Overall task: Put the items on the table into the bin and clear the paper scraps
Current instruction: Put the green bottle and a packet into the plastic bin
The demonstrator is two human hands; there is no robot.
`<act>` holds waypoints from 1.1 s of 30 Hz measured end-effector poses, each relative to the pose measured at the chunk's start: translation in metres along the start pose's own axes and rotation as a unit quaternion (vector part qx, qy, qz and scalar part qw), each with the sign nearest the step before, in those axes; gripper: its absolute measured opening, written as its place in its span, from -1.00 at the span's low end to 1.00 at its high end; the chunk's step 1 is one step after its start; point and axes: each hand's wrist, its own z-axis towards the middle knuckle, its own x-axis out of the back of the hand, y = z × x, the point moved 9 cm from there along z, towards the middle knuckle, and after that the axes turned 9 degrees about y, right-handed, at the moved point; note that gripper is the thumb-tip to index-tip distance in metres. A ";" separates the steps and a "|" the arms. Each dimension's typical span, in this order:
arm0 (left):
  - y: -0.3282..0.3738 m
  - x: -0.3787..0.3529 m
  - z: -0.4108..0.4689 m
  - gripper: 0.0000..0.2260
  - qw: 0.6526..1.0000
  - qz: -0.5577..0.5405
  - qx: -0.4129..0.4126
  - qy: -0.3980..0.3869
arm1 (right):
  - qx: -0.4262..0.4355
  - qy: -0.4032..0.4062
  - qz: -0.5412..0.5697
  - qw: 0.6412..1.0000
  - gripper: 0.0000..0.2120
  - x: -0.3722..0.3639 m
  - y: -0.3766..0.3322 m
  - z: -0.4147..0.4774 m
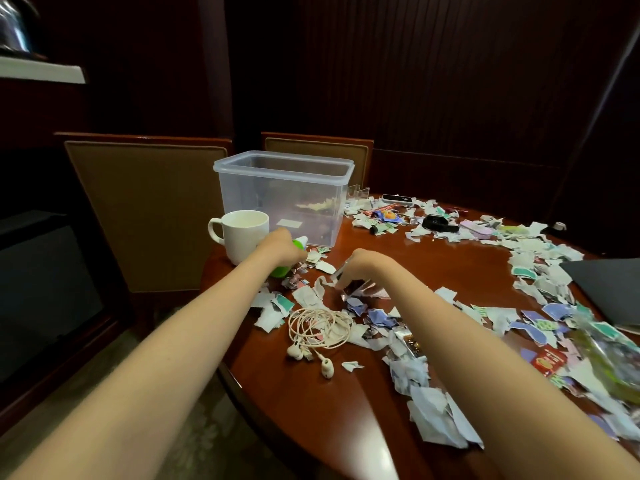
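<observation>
Torn white and coloured paper scraps (436, 420) litter the round brown wooden counter (433, 258). Left hand (280, 245) grips a green plastic bottle (278, 270) just before the clear plastic bin (284, 188). Right hand (360, 266) curls onto a shiny foil wrapper (358, 289); grip undetermined.

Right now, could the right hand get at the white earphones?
Probably yes. The earphones lie uncovered on the table, just nearer the person than the right hand, with only paper scraps around. Its fingers seem busy with a shiny wrapper, so it may need to let go first.

1 head view looks forward and down, close over the table (433, 263).
</observation>
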 end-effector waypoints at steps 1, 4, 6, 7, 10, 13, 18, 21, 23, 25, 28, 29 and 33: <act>0.003 0.004 -0.001 -0.55 1.000 -0.009 -0.004 0.001 | -0.005 -0.003 0.026 1.000 -0.66 0.002 0.001 -0.002; 0.011 0.019 -0.004 -0.58 0.999 -0.038 -0.017 0.013 | -0.009 0.028 0.094 0.995 -0.74 0.016 -0.001 -0.006; 0.016 0.026 -0.001 -0.61 0.997 -0.068 -0.029 0.013 | 0.008 0.056 0.144 0.988 -0.72 0.028 -0.005 -0.006; 0.019 0.028 0.000 -0.61 0.996 -0.084 -0.039 0.013 | 0.018 0.066 0.168 0.983 -0.71 0.034 -0.008 -0.007; 0.036 0.037 0.010 -0.61 0.990 -0.126 -0.068 0.016 | 0.039 0.127 0.243 0.961 -0.63 0.062 -0.015 0.002; 0.052 0.049 0.028 -0.64 0.977 -0.198 -0.075 0.021 | 0.047 0.187 0.306 0.933 -0.74 0.092 -0.023 0.017; 0.058 0.054 0.067 -0.80 0.945 -0.323 -0.047 0.036 | 0.033 0.195 0.428 0.882 -0.86 0.119 -0.035 0.059; 0.060 0.056 0.090 -0.77 0.919 -0.394 -0.016 0.016 | 0.017 0.189 0.471 0.861 -0.85 0.133 -0.043 0.089; 0.059 0.065 0.106 -0.80 0.919 -0.394 0.008 0.013 | 0.013 0.185 0.480 0.857 -0.79 0.146 -0.050 0.105; 0.057 0.076 0.123 -0.80 0.921 -0.387 0.037 0.015 | 0.002 0.174 0.468 0.866 -0.77 0.157 -0.060 0.114; 0.054 0.091 0.140 -0.79 0.920 -0.382 0.086 0.013 | 0.003 0.129 0.455 0.881 -0.78 0.162 -0.081 0.120; 0.054 0.096 0.144 -0.79 0.917 -0.385 0.102 0.011 | 0.004 0.112 0.454 0.884 -0.80 0.164 -0.088 0.121; 0.061 0.123 0.152 -0.76 0.903 -0.408 0.135 0.015 | 0.002 0.079 0.448 0.891 -0.79 0.172 -0.106 0.124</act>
